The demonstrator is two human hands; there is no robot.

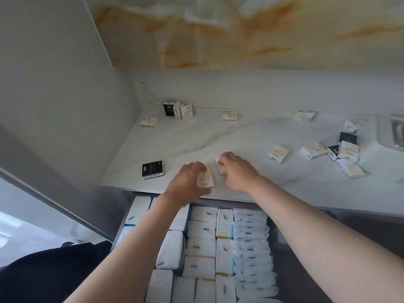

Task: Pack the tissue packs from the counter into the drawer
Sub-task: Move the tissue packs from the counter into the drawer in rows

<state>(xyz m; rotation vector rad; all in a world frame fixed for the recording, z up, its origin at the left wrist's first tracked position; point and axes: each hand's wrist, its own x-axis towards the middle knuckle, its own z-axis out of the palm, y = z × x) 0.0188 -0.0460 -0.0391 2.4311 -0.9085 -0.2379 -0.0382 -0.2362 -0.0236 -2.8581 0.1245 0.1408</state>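
Now my left hand [189, 179] curls around a small cream pack [206, 180] at the front edge of the counter [196, 138], thumb and fingers closed on its sides. The pack's long axis runs away from me, its far end leaning slightly right, and its pale face with faint print turns up and toward me. Just beside it, my right hand [238, 171] grips a second cream pack [220, 166], fingers bent over the top. That one also points away from me, its white far corner poking out past my knuckles and leaning left; most of it is hidden under my hand. The two packs sit near each other but apart. To the left a black pack [152, 169] lies flat, its printed face up. More cream and black packs lie scattered at the right [347, 154], and a few stand at the back corner [178, 110]. Below the counter edge the drawer [271, 228] stands open under my forearms, filled with tight rows of white packs [201, 248].
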